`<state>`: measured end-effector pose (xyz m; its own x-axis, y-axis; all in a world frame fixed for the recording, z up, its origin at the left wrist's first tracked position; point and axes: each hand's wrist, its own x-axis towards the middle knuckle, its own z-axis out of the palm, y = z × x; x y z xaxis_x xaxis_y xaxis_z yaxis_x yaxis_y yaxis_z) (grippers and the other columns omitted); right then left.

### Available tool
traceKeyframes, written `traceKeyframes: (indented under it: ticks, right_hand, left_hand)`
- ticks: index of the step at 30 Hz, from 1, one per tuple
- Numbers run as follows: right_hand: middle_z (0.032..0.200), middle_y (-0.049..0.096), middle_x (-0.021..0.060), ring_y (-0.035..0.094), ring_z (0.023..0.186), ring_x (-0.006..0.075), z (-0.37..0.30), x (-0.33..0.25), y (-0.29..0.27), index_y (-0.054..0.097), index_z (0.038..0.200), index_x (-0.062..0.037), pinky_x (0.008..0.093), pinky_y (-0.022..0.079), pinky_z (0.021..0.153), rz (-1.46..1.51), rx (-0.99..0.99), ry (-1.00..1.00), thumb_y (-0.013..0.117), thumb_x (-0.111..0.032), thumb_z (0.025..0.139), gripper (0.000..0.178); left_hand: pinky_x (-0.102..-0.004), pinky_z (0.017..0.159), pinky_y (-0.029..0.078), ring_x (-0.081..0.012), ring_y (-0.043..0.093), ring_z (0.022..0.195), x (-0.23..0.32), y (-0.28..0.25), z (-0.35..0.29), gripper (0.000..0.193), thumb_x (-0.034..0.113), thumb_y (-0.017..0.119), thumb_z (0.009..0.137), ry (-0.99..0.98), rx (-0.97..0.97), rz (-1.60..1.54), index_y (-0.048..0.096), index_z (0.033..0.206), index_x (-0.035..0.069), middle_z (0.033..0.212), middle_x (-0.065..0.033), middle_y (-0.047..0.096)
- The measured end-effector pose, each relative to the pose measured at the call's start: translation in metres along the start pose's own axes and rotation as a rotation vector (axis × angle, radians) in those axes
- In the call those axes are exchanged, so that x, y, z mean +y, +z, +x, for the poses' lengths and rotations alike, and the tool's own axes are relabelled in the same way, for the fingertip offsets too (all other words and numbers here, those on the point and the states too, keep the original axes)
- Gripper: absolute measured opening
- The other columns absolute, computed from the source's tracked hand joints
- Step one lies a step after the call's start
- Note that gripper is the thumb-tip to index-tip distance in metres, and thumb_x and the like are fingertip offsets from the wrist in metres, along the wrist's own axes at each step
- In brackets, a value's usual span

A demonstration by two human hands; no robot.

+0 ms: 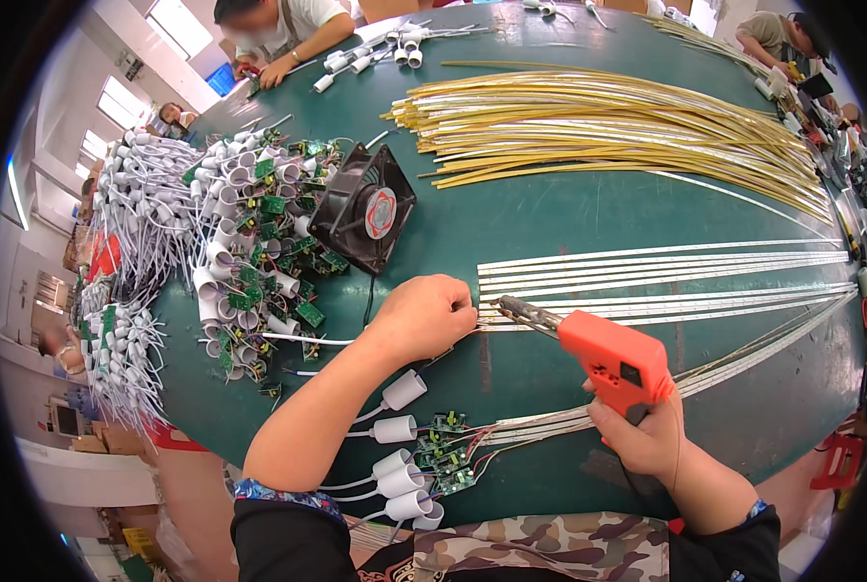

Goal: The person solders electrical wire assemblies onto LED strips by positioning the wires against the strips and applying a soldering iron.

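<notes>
Left hand: reaches in from the lower left, forearm slanting up, knuckles uppermost, fingers curled together at the strips' left ends; the fingertips are partly hidden, so whether it pinches anything I cannot tell.
Right hand: wrapped around the gun's handle, forearm rising from the lower right.
Gun: orange, a soldering type, its metal nose pointing up and left, the tip at the strips' left ends just beside the left fingers.
Strips: white, laid side by side in a fan that narrows toward the right, flat on the table.
Near boards: green, between the left forearm and the right hand, wired to more strips that run rightward past the right hand.
Near caps: white, with cables, just right of the left forearm.
Fan: black, square, tilted on the table beyond the left hand.
Pile: caps and boards heaped left of the fan, crowding that side.
Bundle: yellow and white lengths across the far side.
Table edge: curves round at lower left; an apron borders the near side.
Room: green tabletop shows between the bundle and the strips, and right of the fan.
</notes>
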<state>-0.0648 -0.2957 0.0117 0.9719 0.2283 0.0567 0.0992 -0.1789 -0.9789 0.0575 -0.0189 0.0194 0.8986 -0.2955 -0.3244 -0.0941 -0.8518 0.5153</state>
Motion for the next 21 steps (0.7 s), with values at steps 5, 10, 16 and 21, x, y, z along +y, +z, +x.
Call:
traceKeyframes:
  ticks: [5, 10, 16, 21]
  right_hand:
    - [0.098, 0.067, 0.0132, 0.067, 0.081, 0.0250, 0.003, 0.003, 0.008, 0.052, 0.127, 0.0025, 0.0344, 0.052, 0.076, -0.136, -0.046, -0.093, 0.073, -0.011, 0.081, 0.053]
    - [0.092, 0.067, 0.0133, 0.067, 0.077, 0.0265, 0.003, 0.007, 0.011, 0.052, 0.126, 0.0026, 0.0349, 0.052, 0.072, -0.156, -0.007, -0.132, 0.074, -0.011, 0.080, 0.052]
    - [0.092, 0.067, 0.0141, 0.067, 0.078, 0.0280, 0.004, 0.007, 0.011, 0.050, 0.129, 0.0036, 0.0358, 0.052, 0.073, -0.187, -0.020, -0.154, 0.074, -0.011, 0.080, 0.057]
    - [0.094, 0.067, 0.0145, 0.067, 0.080, 0.0278, 0.005, 0.000, 0.008, 0.050, 0.129, 0.0037, 0.0358, 0.052, 0.075, -0.248, -0.039, -0.173, 0.075, -0.011, 0.080, 0.057]
  left_hand:
    - [-0.0376, 0.068, 0.049, -0.0278, 0.063, 0.074, -0.005, 0.003, 0.001, 0.020, 0.020, 0.064, 0.081, 0.051, 0.022, 0.008, 0.066, 0.077, 0.001, 0.081, -0.0133, 0.064]
    - [-0.0374, 0.068, 0.049, -0.0274, 0.063, 0.073, -0.004, 0.001, 0.002, 0.019, 0.020, 0.064, 0.081, 0.048, 0.000, -0.009, 0.065, 0.077, 0.001, 0.080, -0.0129, 0.064]
    - [-0.0369, 0.067, 0.049, -0.0269, 0.062, 0.072, -0.004, 0.000, 0.002, 0.019, 0.020, 0.064, 0.081, 0.048, -0.006, -0.013, 0.065, 0.076, 0.001, 0.079, -0.0125, 0.064]
    - [-0.0368, 0.066, 0.048, -0.0260, 0.062, 0.071, 0.000, -0.002, 0.002, 0.019, 0.020, 0.065, 0.080, 0.025, -0.020, -0.010, 0.065, 0.075, 0.001, 0.077, -0.0122, 0.064]
